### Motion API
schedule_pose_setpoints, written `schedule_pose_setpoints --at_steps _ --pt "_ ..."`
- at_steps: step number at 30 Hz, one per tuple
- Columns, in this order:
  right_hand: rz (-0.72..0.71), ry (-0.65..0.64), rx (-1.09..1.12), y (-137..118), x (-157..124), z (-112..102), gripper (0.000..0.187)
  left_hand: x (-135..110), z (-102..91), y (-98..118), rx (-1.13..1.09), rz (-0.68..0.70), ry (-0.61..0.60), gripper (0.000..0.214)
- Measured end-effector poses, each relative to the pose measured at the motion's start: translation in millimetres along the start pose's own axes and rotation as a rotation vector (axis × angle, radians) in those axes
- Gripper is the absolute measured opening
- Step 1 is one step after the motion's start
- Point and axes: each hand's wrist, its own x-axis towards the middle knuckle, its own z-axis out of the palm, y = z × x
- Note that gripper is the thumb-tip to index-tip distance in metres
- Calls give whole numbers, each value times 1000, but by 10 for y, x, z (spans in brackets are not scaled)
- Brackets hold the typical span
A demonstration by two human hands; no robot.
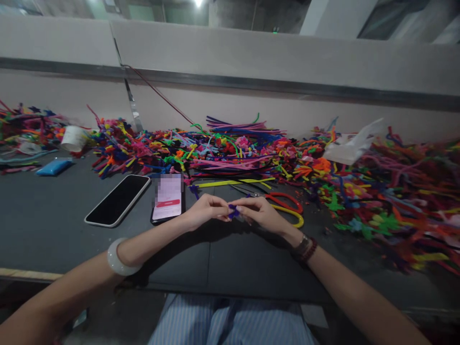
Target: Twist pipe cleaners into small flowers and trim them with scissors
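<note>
My left hand point(205, 211) and my right hand point(259, 212) meet over the dark table point(223, 258), fingers pinched together. Between the fingertips sits a small purple pipe-cleaner piece point(233, 211), held by both hands. Just beyond my right hand lie scissors with red and yellow handles point(287, 206). A white bangle point(118, 258) circles my left wrist, and dark bracelets point(305, 249) my right.
Two phones lie left of my hands: one dark-screened point(118, 200), one lit point(168, 196). A long heap of colourful pipe cleaners point(230, 148) runs along the back wall and spreads right point(395, 201). A white cup point(74, 138) and blue packet point(54, 166) sit far left.
</note>
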Motion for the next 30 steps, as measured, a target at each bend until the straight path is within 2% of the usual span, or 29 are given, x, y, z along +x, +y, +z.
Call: schedule_pose_setpoints --at_steps 6,11,20,26,30 --pt "26 67 74 58 40 -31 28 16 6 -12 30 67 6 22" --pt "56 31 139 46 34 -43 31 19 2 -19 12 99 12 24" --pt "133 53 70 -39 1 -53 40 14 -5 -25 61 105 -62 23" --pt "149 -44 133 -7 -13 -31 41 12 -6 -32 46 50 -70 24" --pt "149 -61 203 36 -15 -23 40 6 -5 -30 19 22 -67 23"
